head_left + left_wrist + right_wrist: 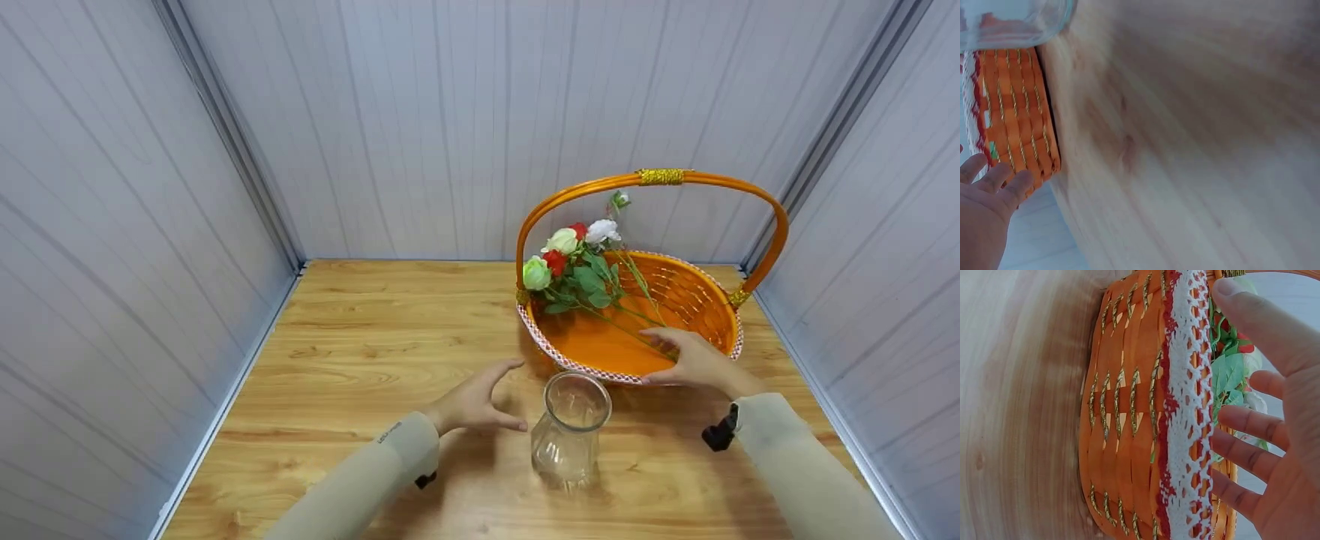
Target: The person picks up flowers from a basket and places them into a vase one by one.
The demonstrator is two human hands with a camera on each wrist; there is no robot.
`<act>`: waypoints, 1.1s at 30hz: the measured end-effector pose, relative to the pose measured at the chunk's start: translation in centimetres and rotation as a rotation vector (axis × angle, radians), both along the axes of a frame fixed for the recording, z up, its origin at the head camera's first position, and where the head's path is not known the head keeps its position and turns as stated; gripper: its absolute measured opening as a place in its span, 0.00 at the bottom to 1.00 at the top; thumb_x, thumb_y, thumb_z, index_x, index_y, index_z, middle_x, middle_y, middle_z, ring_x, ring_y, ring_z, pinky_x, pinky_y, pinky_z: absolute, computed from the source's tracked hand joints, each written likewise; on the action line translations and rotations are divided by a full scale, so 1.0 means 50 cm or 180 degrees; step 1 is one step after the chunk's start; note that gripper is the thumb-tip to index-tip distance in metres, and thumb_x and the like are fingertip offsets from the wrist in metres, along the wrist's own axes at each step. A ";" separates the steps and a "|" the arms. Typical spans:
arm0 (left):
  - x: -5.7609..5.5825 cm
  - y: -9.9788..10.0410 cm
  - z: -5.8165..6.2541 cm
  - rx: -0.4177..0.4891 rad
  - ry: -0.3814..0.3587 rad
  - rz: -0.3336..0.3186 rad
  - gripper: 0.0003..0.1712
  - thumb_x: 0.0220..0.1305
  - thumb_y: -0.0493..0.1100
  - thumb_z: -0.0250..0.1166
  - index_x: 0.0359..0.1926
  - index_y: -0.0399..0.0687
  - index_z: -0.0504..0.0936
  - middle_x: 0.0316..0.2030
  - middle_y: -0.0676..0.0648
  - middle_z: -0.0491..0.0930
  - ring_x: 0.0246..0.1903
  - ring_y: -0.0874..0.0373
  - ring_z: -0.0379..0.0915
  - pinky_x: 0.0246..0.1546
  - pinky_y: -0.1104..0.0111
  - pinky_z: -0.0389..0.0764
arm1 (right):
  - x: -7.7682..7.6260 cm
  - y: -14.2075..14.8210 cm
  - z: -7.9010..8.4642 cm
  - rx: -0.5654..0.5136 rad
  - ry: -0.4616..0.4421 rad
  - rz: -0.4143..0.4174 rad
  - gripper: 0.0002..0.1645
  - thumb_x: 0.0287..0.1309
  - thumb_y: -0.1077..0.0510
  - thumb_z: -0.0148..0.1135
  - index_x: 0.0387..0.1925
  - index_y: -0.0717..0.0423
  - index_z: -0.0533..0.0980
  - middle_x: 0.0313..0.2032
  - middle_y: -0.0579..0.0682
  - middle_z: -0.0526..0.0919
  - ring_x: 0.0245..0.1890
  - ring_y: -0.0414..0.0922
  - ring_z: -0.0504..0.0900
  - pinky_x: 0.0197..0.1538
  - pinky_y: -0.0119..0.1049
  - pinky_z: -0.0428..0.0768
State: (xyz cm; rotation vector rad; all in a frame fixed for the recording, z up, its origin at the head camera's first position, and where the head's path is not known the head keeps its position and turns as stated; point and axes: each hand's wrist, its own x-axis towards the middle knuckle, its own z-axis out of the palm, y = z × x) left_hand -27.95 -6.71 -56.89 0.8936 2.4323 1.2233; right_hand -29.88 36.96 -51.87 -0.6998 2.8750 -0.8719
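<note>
A clear glass vase [566,450] stands upright on the wooden table in front of an orange woven basket [592,345]. My left hand [476,401] is just left of the vase, thumb and fingers spread apart, touching nothing. Over the basket's front right rim hangs my right hand [694,360], its fingers reaching inside near the flower stems [637,334]. In the right wrist view those fingers [1252,453] look loosely extended beside the white-and-red lace trim [1188,410], with nothing held. Red, white and pale green artificial flowers [562,241] lean on the basket's left side.
The basket's tall arched handle [776,225] rises above it, wrapped in gold at the top. Pale panel walls [420,127] enclose the table [375,337] at the back, left and right.
</note>
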 end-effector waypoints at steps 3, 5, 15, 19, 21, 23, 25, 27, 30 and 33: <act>0.007 0.009 -0.012 0.0002 -0.0054 -0.0018 0.64 0.56 0.58 0.86 0.85 0.50 0.60 0.84 0.44 0.60 0.83 0.44 0.55 0.85 0.44 0.59 | 0.002 0.001 0.000 -0.0002 -0.0062 0.0023 0.51 0.55 0.44 0.85 0.72 0.65 0.74 0.61 0.64 0.85 0.58 0.64 0.83 0.64 0.68 0.82; 0.012 0.014 -0.019 0.0037 -0.0099 -0.0040 0.64 0.56 0.58 0.86 0.85 0.50 0.59 0.84 0.43 0.60 0.84 0.45 0.55 0.86 0.45 0.59 | 0.002 0.001 -0.001 0.0007 -0.0095 0.0025 0.50 0.55 0.44 0.86 0.71 0.65 0.75 0.60 0.63 0.86 0.57 0.60 0.84 0.63 0.66 0.83; 0.033 0.040 -0.044 0.0195 -0.0161 -0.0175 0.62 0.57 0.57 0.85 0.85 0.51 0.60 0.82 0.44 0.63 0.81 0.42 0.62 0.82 0.43 0.67 | 0.007 0.003 -0.011 0.0090 -0.0200 0.0024 0.47 0.56 0.45 0.85 0.70 0.63 0.77 0.50 0.55 0.86 0.49 0.51 0.83 0.57 0.61 0.85; 0.042 0.053 -0.053 0.0268 -0.0181 -0.0219 0.59 0.58 0.54 0.85 0.84 0.54 0.63 0.82 0.46 0.64 0.80 0.44 0.62 0.81 0.46 0.69 | 0.009 0.003 -0.015 0.0077 -0.0216 0.0014 0.46 0.57 0.47 0.85 0.70 0.64 0.77 0.46 0.53 0.85 0.49 0.56 0.83 0.56 0.63 0.84; 0.048 0.060 -0.056 0.0296 -0.0233 -0.0216 0.57 0.58 0.53 0.85 0.83 0.54 0.64 0.82 0.45 0.65 0.80 0.43 0.63 0.81 0.46 0.70 | 0.010 0.003 -0.017 0.0074 -0.0225 0.0011 0.45 0.57 0.48 0.84 0.70 0.64 0.77 0.45 0.52 0.85 0.49 0.57 0.83 0.56 0.62 0.84; 0.055 0.066 -0.058 0.0314 -0.0291 -0.0190 0.57 0.58 0.52 0.85 0.82 0.53 0.65 0.81 0.43 0.66 0.79 0.42 0.65 0.80 0.47 0.71 | 0.011 0.003 -0.020 0.0064 -0.0229 0.0011 0.44 0.58 0.50 0.84 0.70 0.64 0.77 0.45 0.53 0.85 0.48 0.58 0.83 0.55 0.60 0.85; 0.060 0.072 -0.061 0.0347 -0.0332 -0.0170 0.56 0.58 0.51 0.85 0.82 0.52 0.66 0.80 0.41 0.68 0.79 0.41 0.65 0.80 0.47 0.72 | 0.011 0.002 -0.022 0.0057 -0.0222 0.0027 0.43 0.58 0.51 0.84 0.70 0.64 0.77 0.45 0.55 0.85 0.48 0.58 0.82 0.53 0.57 0.85; 0.064 0.077 -0.064 0.0380 -0.0333 -0.0164 0.55 0.57 0.50 0.86 0.81 0.53 0.67 0.79 0.42 0.69 0.78 0.42 0.67 0.79 0.47 0.72 | 0.012 0.002 -0.024 0.0042 -0.0219 0.0030 0.43 0.58 0.50 0.84 0.69 0.64 0.77 0.45 0.56 0.85 0.47 0.58 0.82 0.53 0.56 0.85; 0.067 0.084 -0.067 0.0471 -0.0276 -0.0223 0.55 0.56 0.51 0.87 0.80 0.55 0.68 0.78 0.46 0.71 0.77 0.47 0.68 0.80 0.49 0.71 | 0.013 0.003 -0.027 0.0028 -0.0197 0.0034 0.44 0.57 0.48 0.84 0.69 0.63 0.78 0.45 0.57 0.86 0.47 0.57 0.83 0.53 0.58 0.85; 0.069 0.091 -0.069 0.0595 -0.0188 -0.0321 0.55 0.55 0.50 0.87 0.80 0.55 0.68 0.77 0.50 0.72 0.76 0.51 0.70 0.81 0.50 0.71 | 0.014 0.004 -0.031 -0.0001 -0.0197 0.0029 0.44 0.57 0.47 0.84 0.69 0.63 0.78 0.46 0.58 0.86 0.47 0.56 0.84 0.54 0.59 0.85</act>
